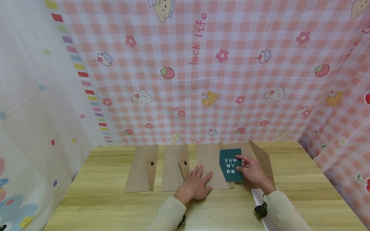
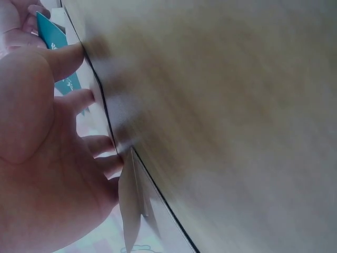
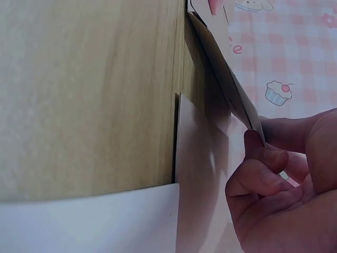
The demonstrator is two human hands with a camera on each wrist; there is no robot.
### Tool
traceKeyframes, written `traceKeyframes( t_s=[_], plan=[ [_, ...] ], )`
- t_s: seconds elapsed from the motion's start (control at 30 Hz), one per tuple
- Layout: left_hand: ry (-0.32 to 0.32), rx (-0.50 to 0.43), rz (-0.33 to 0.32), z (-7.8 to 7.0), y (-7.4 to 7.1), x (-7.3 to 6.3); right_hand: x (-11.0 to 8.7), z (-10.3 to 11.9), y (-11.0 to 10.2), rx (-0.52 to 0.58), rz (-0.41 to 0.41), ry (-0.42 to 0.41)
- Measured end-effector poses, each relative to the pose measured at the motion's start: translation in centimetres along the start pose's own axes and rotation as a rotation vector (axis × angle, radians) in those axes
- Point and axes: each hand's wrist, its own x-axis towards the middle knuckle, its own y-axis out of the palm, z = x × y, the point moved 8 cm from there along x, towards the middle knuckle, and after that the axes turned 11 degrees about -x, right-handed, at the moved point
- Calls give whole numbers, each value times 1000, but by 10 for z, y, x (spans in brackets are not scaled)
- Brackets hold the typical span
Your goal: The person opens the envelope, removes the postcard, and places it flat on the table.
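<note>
Card (image 1: 230, 165), dark green with white characters upside down, sits right of centre in the lower half of the head view, over the right side of the third envelope (image 1: 208, 157). The right hand (image 1: 253, 173) pinches its right edge, the grip together on it; the right wrist view shows a thin edge between the digits, the printed face turned away. Whether any of the card is inside the envelope, I cannot tell. At lower centre the left hand (image 1: 196, 185) rests with fingers spread, its grip apart, hiding the third envelope's lower left corner and the lower right of the second envelope (image 1: 171, 166). The first envelope (image 1: 138, 173) lies at lower left, its small printed marks too tiny to read. At lower right, the fourth envelope (image 1: 263, 160) is partly covered by the card and right hand. A white sheet (image 1: 268, 224) runs under the right sleeve (image 1: 286, 208) and off the bottom edge. All lie on the desk (image 1: 101, 205), whose top is blurred in the left wrist view.
</note>
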Motion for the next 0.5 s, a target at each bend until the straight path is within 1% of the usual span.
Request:
traceKeyframes(
  t_s=[0.5],
  plan=[
    [3,-8,-2,1,1,2,-6,-6,-8,9,-30,33]
  ],
)
